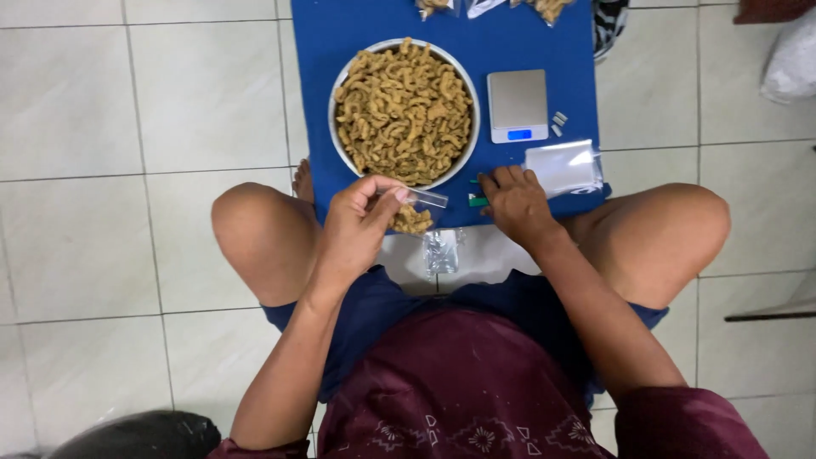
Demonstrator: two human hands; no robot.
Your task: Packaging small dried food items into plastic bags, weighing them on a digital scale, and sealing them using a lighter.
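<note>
A small clear plastic bag (418, 208), partly filled with golden-brown curled snacks, lies with its long axis left to right, open mouth pointing right, at the near edge of the blue mat (527, 42). The left hand (357, 225) pinches it. The right hand (516, 204) rests spread on the mat beside small green pieces (478, 201). Farther off sit a round bowl of snacks (405, 110), a silver pocket scale (518, 105) and a stack of clear bags (564, 167).

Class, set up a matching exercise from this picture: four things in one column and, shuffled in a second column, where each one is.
Things:
1. bowl of snacks
2. scale
3. small filled bag
4. stack of clear bags

Places:
a. in the left hand
b. right of the bowl, on the blue board
c. beside the right hand
d. middle of the blue board

Pairs: 1-d, 2-b, 3-a, 4-c
</note>
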